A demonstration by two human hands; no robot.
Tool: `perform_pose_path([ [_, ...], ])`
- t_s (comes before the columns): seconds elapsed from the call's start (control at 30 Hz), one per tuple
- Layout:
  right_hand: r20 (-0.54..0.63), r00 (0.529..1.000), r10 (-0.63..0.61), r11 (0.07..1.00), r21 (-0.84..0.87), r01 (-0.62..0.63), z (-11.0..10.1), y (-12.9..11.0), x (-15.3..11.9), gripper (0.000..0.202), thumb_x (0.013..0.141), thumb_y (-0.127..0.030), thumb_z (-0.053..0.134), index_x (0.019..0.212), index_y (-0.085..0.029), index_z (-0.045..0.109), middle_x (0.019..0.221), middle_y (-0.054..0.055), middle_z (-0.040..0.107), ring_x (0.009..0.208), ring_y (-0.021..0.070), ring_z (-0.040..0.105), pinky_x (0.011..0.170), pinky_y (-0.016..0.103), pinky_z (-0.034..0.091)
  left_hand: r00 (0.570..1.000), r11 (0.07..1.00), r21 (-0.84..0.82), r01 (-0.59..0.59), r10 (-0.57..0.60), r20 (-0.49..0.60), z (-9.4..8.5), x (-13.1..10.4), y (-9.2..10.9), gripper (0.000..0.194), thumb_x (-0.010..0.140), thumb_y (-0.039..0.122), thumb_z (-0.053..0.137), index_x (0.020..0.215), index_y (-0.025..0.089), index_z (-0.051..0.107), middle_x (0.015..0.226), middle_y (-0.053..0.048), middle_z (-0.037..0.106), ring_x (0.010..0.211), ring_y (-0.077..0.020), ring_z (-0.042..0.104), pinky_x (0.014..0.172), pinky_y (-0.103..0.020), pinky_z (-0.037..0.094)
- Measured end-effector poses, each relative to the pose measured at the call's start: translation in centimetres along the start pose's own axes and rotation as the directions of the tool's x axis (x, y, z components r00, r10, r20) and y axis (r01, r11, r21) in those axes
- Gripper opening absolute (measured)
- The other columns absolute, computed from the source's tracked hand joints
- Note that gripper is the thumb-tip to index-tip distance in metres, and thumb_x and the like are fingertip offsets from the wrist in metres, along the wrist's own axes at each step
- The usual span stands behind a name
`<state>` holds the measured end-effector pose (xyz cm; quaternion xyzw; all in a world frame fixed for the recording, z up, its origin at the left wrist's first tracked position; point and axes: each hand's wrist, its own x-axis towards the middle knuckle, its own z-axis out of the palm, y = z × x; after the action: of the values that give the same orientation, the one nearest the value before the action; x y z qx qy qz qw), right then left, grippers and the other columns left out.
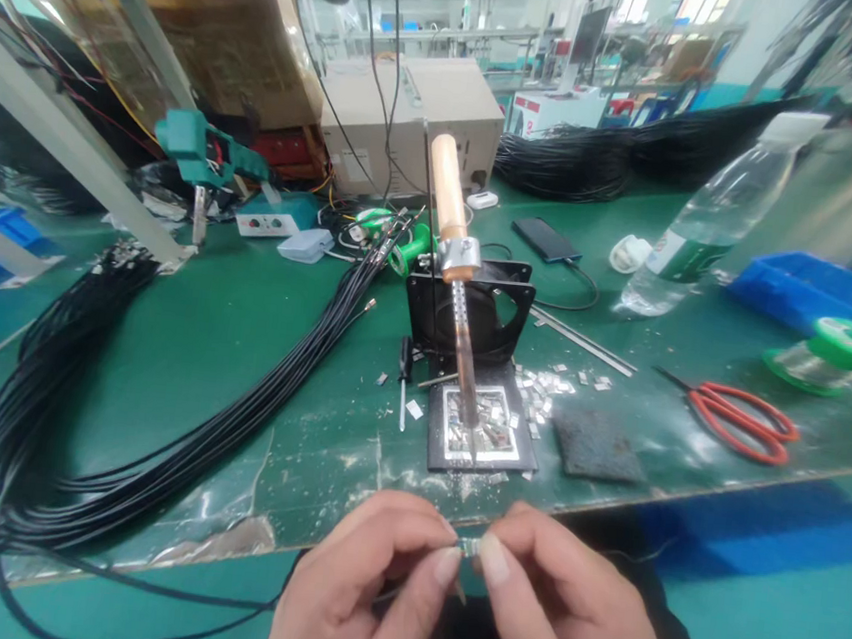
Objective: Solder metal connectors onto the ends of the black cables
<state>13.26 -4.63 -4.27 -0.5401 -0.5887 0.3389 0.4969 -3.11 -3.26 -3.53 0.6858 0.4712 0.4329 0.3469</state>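
Observation:
Just beyond the front edge of the bench, my left hand (371,580) and my right hand (567,614) meet, fingertips nearly touching. Thumb and forefinger of each pinch a small silvery metal connector (470,545) from opposite sides; its details are blurred. A black cable (218,599) runs from the coiled bundle on the left to behind my left hand, where its end is hidden. Beyond my hands, a soldering iron (464,313) with a wooden handle slants tip-down over a dark pad (525,455) strewn with small metal pieces.
A black cable bundle (235,422) curves across the left bench. A black fan frame (427,305) stands behind the iron. To the right lie a grey sponge-like pad (596,444), red-handled scissors (740,415), a solder spool (829,358), a water bottle (722,222) and a blue tray (798,285).

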Motion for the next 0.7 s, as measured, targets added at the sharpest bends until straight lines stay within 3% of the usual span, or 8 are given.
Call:
perform_pose_path([
  [0.33,0.042,0.998,-0.057,0.996,-0.070,0.060,-0.13,0.82,-0.07,0.030,0.103,-0.028,0.055,0.074,-0.023,0.060,0.064,-0.006,0.058,0.054,0.0089,0.055,0.053,0.017,0.044,0.975,0.918,0.328,-0.223,0.210,0.075,-0.56,-0.22,0.12,0.020,0.095,0.008,0.064,0.106,0.025,0.065,0.096,0.005,0.072,0.081,-0.0042,0.071,0.080,-0.007,0.056],
  [0.7,0.135,0.986,-0.101,0.982,-0.144,0.121,-0.76,0.80,0.42,0.029,0.103,-0.024,0.056,0.075,-0.022,0.060,0.064,-0.005,0.058,0.054,0.0078,0.058,0.052,0.014,0.047,0.923,0.765,0.536,-0.357,0.378,0.075,-0.14,-0.54,-0.38,0.012,0.102,0.016,0.055,0.103,0.019,0.067,0.095,-0.006,0.079,0.083,-0.0122,0.079,0.083,-0.016,0.064],
])
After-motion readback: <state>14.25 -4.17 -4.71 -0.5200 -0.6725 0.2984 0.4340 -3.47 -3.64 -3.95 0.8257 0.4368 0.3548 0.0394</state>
